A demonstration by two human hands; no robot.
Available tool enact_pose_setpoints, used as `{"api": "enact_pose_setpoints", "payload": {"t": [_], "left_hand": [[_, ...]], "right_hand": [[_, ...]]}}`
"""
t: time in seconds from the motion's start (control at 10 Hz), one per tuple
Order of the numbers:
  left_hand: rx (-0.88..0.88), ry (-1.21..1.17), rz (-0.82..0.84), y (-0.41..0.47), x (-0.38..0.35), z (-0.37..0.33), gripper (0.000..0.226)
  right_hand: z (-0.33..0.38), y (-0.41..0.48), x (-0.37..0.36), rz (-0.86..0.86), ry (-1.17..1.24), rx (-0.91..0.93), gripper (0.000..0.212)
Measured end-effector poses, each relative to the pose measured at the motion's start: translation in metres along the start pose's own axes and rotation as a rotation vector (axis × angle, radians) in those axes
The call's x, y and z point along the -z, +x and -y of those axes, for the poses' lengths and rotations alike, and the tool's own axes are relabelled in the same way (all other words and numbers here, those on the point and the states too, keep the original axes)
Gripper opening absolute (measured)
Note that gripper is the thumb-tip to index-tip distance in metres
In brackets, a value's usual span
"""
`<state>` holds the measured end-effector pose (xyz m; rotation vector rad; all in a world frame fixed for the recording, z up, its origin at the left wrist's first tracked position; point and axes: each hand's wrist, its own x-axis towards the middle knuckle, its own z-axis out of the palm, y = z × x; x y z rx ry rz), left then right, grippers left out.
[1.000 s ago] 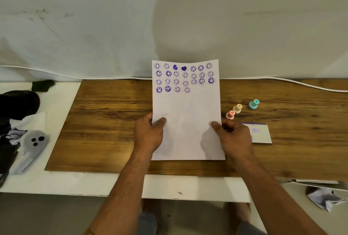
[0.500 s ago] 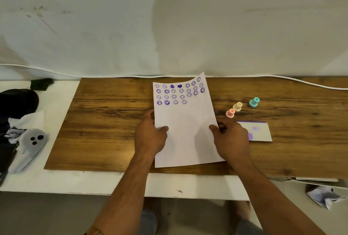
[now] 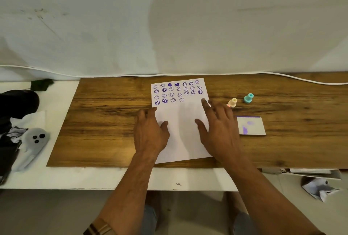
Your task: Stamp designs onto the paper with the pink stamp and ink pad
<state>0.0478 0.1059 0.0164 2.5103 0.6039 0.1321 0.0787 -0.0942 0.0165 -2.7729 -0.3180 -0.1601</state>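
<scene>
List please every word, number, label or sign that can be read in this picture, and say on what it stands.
There are no readable words, numbers or brand names.
The paper carries only purple stamped marks: smiley faces and two hearts, no letters.
The ink pad shows purple smudges, no text.
The stamps bear no legible label.

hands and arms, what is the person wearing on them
Both forearms are bare, with no sleeves in view. The left hand and right hand have no gloves or visible rings. A striped brown band sits on the left wrist at the picture's bottom edge.
</scene>
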Motion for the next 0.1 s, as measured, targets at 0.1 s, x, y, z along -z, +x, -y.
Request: {"api": "enact_pose_setpoints", "payload": {"t": [0.1], "left_hand": [[-0.052, 0.052, 0.02, -0.0102, 0.0129, -0.0078, 0.063]], "right_hand": [[0.0063, -0.0043, 0.0132, -0.09, -0.085, 0.09, 0.076]]}}
